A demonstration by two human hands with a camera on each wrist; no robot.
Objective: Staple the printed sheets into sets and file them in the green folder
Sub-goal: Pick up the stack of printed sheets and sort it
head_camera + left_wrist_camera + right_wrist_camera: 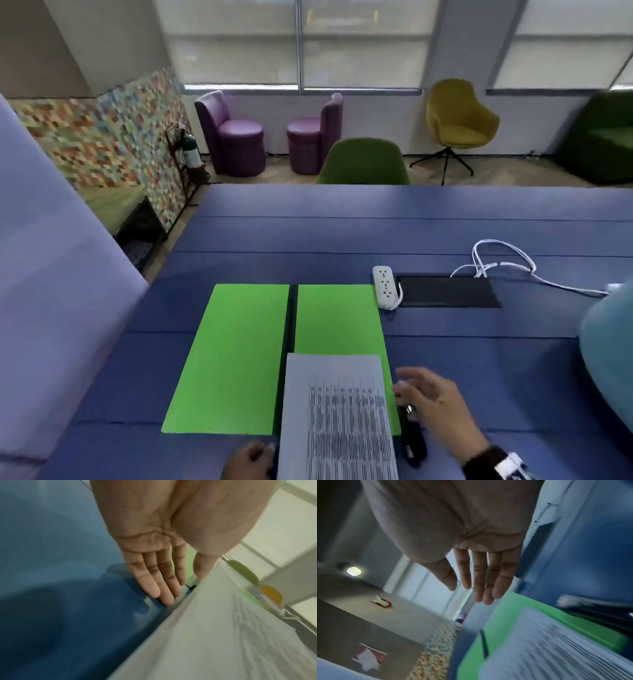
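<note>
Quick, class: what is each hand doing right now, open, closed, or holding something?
Left hand: open, straight fingers at the edge of the printed sheets.
Right hand: open, fingers spread, holding nothing.

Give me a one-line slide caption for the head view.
Printed sheets on open green folder; right hand above black stapler.

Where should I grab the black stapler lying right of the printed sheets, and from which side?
Judging from the head view, grip the black stapler across its long narrow body, near the middle, coming from above and the right with the right hand, which hovers open over it. The printed sheets lie close on its left, so that side looks cramped. The stapler is blurred; its finer shape is unclear.
</note>
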